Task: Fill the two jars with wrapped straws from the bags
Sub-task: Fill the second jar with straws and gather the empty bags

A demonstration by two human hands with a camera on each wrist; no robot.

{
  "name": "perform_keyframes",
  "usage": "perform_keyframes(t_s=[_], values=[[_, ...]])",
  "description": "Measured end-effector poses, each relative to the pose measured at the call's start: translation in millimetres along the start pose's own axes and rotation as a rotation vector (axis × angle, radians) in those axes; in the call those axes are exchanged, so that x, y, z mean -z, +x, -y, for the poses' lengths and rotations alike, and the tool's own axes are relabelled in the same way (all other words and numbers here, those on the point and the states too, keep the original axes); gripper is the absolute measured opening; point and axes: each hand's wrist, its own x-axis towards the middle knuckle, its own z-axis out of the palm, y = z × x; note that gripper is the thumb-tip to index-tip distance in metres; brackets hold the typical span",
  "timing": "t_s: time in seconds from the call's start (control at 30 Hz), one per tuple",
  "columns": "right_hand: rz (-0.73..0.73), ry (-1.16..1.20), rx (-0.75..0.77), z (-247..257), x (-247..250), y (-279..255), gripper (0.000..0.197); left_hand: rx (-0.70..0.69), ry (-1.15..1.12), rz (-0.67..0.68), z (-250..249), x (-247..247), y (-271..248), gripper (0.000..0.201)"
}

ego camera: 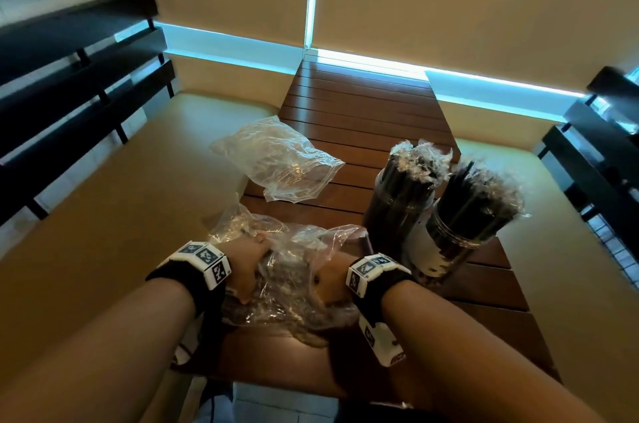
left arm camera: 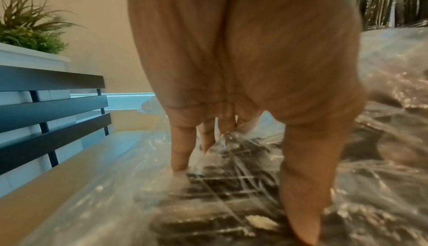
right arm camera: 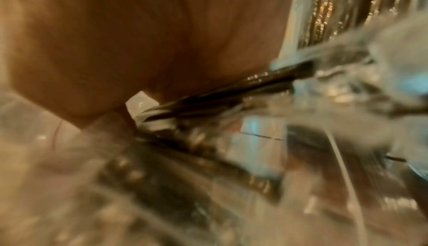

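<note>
Jars (ego camera: 446, 215) look packed; your left fingers (left arm camera: 183, 151) press the near bag (ego camera: 294, 284) flat, right fingers hidden, few straws (right arm camera: 220, 96) left.

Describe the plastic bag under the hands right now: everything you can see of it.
The near bag is clear, thin, crinkled plastic, lying slumped at the near end of the slatted wooden table, left of the two jars. Dark wrapped straws show through it. The left hand presses on it with straight fingers from outside; the right hand is partly veiled by the film, apparently inside, its grip blurred. Its mouth cannot be made out.
</note>
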Motion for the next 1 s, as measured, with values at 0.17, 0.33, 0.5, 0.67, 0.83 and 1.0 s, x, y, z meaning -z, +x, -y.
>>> perform_keyframes(t_s=[0.17,0.33,0.5,0.67,0.83,1.0], values=[[0.022,-0.107,-0.084,7,-15,-4,0.037,0.022,-0.062,0.004,-7,-9,-6,0.123],[-0.004,-0.04,-0.073,7,-11,-8,0.04,0.012,-0.132,-0.061,-4,-22,-7,0.136],[-0.085,0.037,-0.101,3,-6,-14,0.037,0.016,-0.173,-0.116,1,-30,-8,0.136],[-0.184,0.105,-0.235,-13,0,-36,0.039,0.035,-0.228,-0.138,1,-38,-9,0.141],[-0.161,0.027,-0.349,-34,23,-87,0.042,0.096,-0.23,-0.102,0,-40,-7,0.154],[-0.149,-0.005,-0.465,-40,63,-151,0.034,0.159,-0.23,-0.135,-1,-40,0,0.144]])
